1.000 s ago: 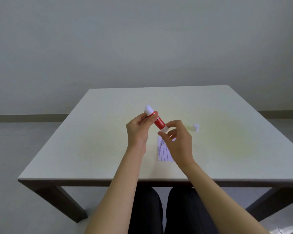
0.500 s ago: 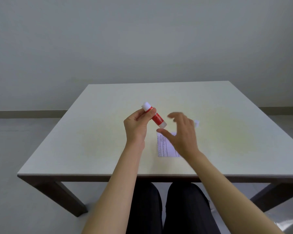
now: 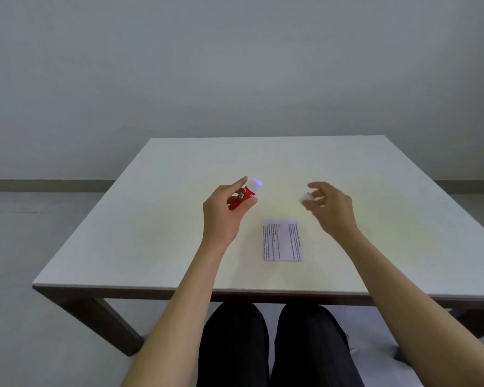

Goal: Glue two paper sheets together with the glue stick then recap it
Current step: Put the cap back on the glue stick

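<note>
My left hand (image 3: 221, 216) holds the red glue stick (image 3: 242, 195) tilted above the table, its white end (image 3: 254, 185) pointing up and to the right. My right hand (image 3: 331, 208) is further right, low over the table, with thumb and fingers curled around the small white cap (image 3: 308, 197). The cap is blurred, and I cannot tell whether it has left the table. A small printed paper sheet (image 3: 282, 241) lies flat on the table between and in front of my hands. I see only one rectangle of paper.
The white table (image 3: 151, 233) has dark legs and a near edge just above my knees. A plain grey wall stands behind it, with grey floor on both sides.
My right hand let go of the glue stick's lower end and moved right to the cap. My left hand turned the stick so that its white end now points right.
</note>
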Demonstrator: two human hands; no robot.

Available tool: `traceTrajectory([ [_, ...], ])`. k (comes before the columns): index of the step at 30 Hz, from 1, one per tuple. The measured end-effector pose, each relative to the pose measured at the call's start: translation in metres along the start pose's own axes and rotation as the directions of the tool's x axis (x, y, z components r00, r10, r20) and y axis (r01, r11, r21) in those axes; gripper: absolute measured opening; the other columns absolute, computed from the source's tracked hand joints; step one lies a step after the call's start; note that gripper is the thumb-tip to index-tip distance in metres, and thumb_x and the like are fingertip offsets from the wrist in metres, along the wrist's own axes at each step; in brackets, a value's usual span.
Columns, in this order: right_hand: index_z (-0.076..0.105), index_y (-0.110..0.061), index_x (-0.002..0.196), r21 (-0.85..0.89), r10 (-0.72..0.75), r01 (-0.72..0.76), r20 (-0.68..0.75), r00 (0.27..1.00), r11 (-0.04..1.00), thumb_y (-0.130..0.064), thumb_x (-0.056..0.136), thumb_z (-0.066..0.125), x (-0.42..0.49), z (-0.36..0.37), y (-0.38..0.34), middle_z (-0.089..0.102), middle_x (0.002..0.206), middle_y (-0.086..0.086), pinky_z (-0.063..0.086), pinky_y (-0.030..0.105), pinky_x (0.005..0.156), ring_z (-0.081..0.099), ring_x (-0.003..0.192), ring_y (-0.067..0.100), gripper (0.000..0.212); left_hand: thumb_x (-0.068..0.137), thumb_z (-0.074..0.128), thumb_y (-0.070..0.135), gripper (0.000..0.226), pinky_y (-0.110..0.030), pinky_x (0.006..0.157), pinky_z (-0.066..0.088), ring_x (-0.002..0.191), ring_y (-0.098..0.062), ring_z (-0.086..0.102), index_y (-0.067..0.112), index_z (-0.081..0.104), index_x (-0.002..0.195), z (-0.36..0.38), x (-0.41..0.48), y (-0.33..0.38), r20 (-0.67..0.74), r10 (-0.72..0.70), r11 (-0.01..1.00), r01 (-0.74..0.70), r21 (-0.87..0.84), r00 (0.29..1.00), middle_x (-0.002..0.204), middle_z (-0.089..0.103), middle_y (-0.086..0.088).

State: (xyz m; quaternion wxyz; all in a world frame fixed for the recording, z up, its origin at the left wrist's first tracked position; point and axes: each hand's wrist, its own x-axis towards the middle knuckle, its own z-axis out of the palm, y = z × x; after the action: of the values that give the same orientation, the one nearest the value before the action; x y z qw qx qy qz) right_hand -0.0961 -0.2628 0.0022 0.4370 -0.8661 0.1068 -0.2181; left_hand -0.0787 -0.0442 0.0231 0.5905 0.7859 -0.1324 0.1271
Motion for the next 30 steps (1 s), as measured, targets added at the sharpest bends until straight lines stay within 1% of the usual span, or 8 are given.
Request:
traceTrajectory([
  [5, 0.067, -0.014, 0.102, 0.48, -0.052, -0.002, 0.1, 0.994, 0.877, -0.011, 0.081, 0.071, -0.009, 0.003, -0.071, 0.072, 0.098, 0.005, 0.06, 0.027, 0.073, 0.073, 0.077, 0.015, 0.022, 0.078, 0.074, 0.016, 0.032, -0.01, 0.072, 0.045, 0.081, -0.012, 0.062, 0.017, 0.071, 0.11, 0.005, -0.001, 0.006, -0.014, 0.08, 0.991, -0.078, 0.113, 0.997, 0.096, 0.068, -0.001],
  [9, 0.067, -0.017, 0.102, 0.419, -0.1, 0.038, 0.128, 0.987, 0.907, -0.011, 0.082, 0.069, -0.013, 0.001, -0.086, 0.071, 0.1, 0.003, 0.059, 0.029, 0.078, 0.073, 0.079, 0.019, 0.021, 0.076, 0.075, 0.015, 0.032, -0.021, 0.076, 0.051, 0.082, -0.015, 0.064, 0.015, 0.071, 0.108, 0.004, -0.002, 0.01, -0.017, 0.116, 0.986, -0.113, 0.119, 0.993, 0.09, 0.066, 0.005],
  [13, 0.067, -0.018, 0.103, 0.382, -0.125, 0.062, 0.143, 0.982, 0.922, -0.01, 0.082, 0.069, -0.015, -0.003, -0.088, 0.071, 0.1, 0.003, 0.059, 0.031, 0.081, 0.073, 0.079, 0.018, 0.022, 0.077, 0.075, 0.018, 0.032, -0.01, 0.072, 0.048, 0.079, -0.009, 0.062, 0.014, 0.071, 0.109, 0.004, -0.003, 0.012, -0.012, 0.136, 0.983, -0.133, 0.128, 0.991, 0.088, 0.065, 0.012],
  [18, 0.068, -0.018, 0.104, 0.199, -0.248, 0.207, 0.212, 0.945, 0.958, -0.008, 0.084, 0.066, -0.014, -0.005, -0.087, 0.071, 0.09, -0.005, 0.055, 0.016, 0.071, 0.068, 0.069, -0.004, 0.023, 0.076, 0.076, 0.021, 0.032, -0.012, 0.074, 0.049, 0.08, -0.014, 0.066, 0.015, 0.071, 0.107, 0.005, -0.005, 0.015, 0.035, 0.139, 0.981, -0.142, 0.134, 0.99, 0.09, 0.073, 0.003],
  [21, 0.066, -0.015, 0.083, 0.037, -0.262, 0.26, 0.227, 0.938, 0.965, -0.023, 0.086, 0.064, -0.016, -0.003, -0.09, 0.065, 0.066, -0.001, 0.051, 0.025, 0.057, 0.06, 0.051, 0.005, 0.008, 0.073, 0.078, 0.023, 0.031, -0.023, 0.077, 0.053, 0.081, -0.014, 0.068, 0.017, 0.073, 0.103, 0.005, -0.007, 0.016, 0.024, 0.156, 0.972, -0.158, 0.176, 0.987, 0.092, 0.076, 0.001],
  [24, 0.039, -0.015, 0.053, -0.359, -0.217, 0.257, 0.147, 0.965, 0.897, -0.048, 0.091, 0.046, -0.016, 0.002, -0.083, 0.039, 0.047, 0.0, 0.029, 0.029, 0.047, 0.036, 0.048, 0.021, 0.051, 0.07, 0.08, 0.024, 0.03, -0.012, 0.07, 0.046, 0.074, -0.01, 0.064, 0.018, 0.073, 0.099, 0.008, -0.011, 0.017, 0.041, 0.2, 0.945, -0.204, 0.254, 0.979, 0.087, 0.076, 0.003],
  [29, 0.055, -0.028, 0.113, 0.044, -0.315, 0.317, 0.302, 0.9, 0.947, -0.029, 0.088, 0.059, -0.017, -0.012, -0.079, 0.057, 0.089, -0.01, 0.045, 0.015, 0.062, 0.057, 0.069, 0.006, 0.025, 0.068, 0.082, 0.027, 0.029, -0.007, 0.066, 0.041, 0.074, -0.012, 0.067, 0.018, 0.073, 0.095, 0.007, -0.007, 0.019, 0.004, 0.213, 0.933, -0.205, 0.297, 0.977, 0.084, 0.076, 0.002],
  [30, 0.058, -0.024, 0.109, 0.056, -0.333, 0.331, 0.295, 0.896, 0.942, -0.024, 0.088, 0.059, -0.017, -0.01, -0.079, 0.058, 0.088, -0.008, 0.043, 0.017, 0.061, 0.056, 0.068, 0.005, 0.021, 0.068, 0.082, 0.027, 0.029, -0.011, 0.066, 0.042, 0.074, -0.014, 0.067, 0.018, 0.073, 0.094, 0.006, -0.006, 0.019, 0.009, 0.226, 0.926, -0.217, 0.31, 0.974, 0.084, 0.076, 0.002],
])
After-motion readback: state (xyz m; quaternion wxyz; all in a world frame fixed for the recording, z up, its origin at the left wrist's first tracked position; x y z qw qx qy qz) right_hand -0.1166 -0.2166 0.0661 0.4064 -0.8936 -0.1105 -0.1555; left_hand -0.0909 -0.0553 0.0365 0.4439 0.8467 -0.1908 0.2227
